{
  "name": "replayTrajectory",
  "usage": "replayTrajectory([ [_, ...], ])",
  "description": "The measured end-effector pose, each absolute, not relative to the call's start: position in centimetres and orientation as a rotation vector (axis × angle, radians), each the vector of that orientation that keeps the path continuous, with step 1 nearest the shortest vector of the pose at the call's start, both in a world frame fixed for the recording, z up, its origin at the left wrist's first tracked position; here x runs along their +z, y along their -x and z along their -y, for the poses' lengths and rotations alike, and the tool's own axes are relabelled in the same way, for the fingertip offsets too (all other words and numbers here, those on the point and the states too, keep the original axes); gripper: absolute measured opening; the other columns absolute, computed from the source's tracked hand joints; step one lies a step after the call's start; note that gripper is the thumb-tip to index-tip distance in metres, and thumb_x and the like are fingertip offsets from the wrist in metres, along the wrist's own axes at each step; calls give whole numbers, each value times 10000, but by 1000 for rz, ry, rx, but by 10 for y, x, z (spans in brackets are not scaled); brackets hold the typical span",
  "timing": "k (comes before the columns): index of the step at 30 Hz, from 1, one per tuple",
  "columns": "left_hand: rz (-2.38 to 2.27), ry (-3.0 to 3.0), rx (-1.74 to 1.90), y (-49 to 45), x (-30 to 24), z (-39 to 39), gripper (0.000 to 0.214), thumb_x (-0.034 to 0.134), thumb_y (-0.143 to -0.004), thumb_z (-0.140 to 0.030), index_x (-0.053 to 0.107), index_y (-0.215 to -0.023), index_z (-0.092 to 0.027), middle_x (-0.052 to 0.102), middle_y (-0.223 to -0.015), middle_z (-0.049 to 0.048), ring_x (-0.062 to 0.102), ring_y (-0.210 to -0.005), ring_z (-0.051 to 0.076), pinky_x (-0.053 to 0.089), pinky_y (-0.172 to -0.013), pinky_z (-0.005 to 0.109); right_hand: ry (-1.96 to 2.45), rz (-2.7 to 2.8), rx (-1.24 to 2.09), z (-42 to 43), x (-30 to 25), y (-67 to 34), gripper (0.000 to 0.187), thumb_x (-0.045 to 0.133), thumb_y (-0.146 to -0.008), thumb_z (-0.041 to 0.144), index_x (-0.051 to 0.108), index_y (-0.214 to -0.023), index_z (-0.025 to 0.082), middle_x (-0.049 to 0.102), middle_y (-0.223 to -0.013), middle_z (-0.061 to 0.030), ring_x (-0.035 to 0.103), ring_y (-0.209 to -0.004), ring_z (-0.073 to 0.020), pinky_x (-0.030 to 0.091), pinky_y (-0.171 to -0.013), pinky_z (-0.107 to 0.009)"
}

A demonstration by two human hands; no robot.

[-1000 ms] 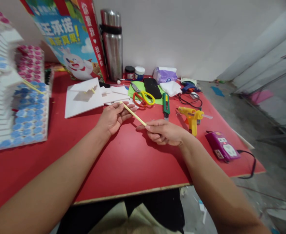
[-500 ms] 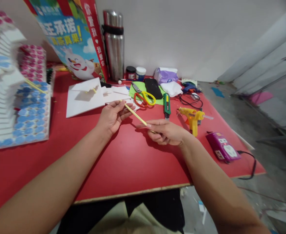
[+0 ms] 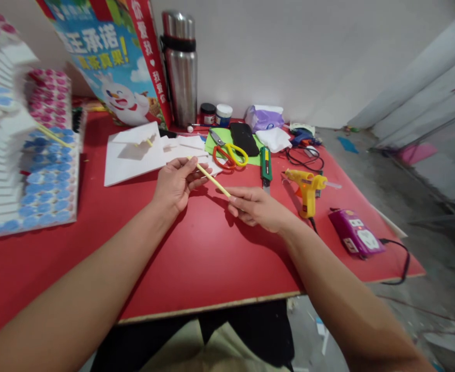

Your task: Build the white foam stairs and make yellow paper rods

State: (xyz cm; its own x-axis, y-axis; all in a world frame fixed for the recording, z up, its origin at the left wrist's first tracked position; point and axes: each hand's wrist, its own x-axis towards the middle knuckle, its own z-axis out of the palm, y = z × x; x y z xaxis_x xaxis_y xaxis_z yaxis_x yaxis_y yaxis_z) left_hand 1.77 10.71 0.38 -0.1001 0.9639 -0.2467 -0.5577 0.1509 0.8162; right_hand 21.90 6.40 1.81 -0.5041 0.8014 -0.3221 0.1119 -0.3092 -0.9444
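Observation:
A thin pale-yellow stick [image 3: 213, 180] slants between my two hands above the red table. My left hand [image 3: 178, 183] pinches its upper left end between thumb and fingers. At the lower right end, my right hand [image 3: 255, 207] closes on the stick with thumb and fingers. Beyond my hands lie scissors [image 3: 230, 155] with red and yellow handles, on green paper, and a green utility knife [image 3: 265, 166] with its blade out. White foam board pieces [image 3: 132, 160] rest just past my left hand.
Right of my hands are a yellow glue gun [image 3: 307, 188] and a purple power strip [image 3: 355, 232] with a cable. A steel thermos [image 3: 181, 77] and a printed bag [image 3: 115, 62] stand at the back. A white foam model [image 3: 2, 155] with blue and pink pieces fills the left.
My right hand has shifted slightly left along the stick, toward my left hand, and less of the stick shows between them. The rest of the table looks the same.

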Motion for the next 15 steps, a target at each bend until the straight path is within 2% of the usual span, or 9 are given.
replayTrajectory([
  [4, -919, -584, 1355, -17, 1, -108, 53, 673, -929, -160, 644, -896, -130, 778, -827, 73, 779, -812, 181, 630, -820, 320, 1124, 1339, 1990, -64, 19, -221, 416, 610, -970, 293, 635, -1366, 167, 446, -617, 75, 222, -434, -42, 156, -389, -172],
  [7, -817, -630, 1324, -17, 1, -108, 60, 647, -948, -157, 682, -979, -118, 789, -904, 91, 779, -849, 178, 623, -856, 324, 1053, 1227, 2119, -65, 25, -226, 388, 622, -962, 275, 643, -1330, 155, 385, -631, 79, 214, -468, -47, 144, -410, -164],
  [12, -753, -648, 1326, -17, 4, -106, 38, 695, -916, -155, 666, -912, -131, 774, -804, 63, 785, -824, 203, 623, -886, 387, 996, 1132, 2253, -67, 32, -230, 361, 603, -965, 234, 624, -1312, 137, 288, -641, 96, 166, -496, -51, 116, -426, -152],
  [15, -776, -647, 1338, -17, 3, -106, 75, 719, -904, -175, 658, -878, -140, 764, -772, 47, 785, -809, 200, 621, -896, 392, 1045, 1219, 2164, -66, 28, -225, 374, 600, -972, 271, 619, -1318, 131, 336, -625, 94, 174, -477, -49, 125, -420, -167],
])
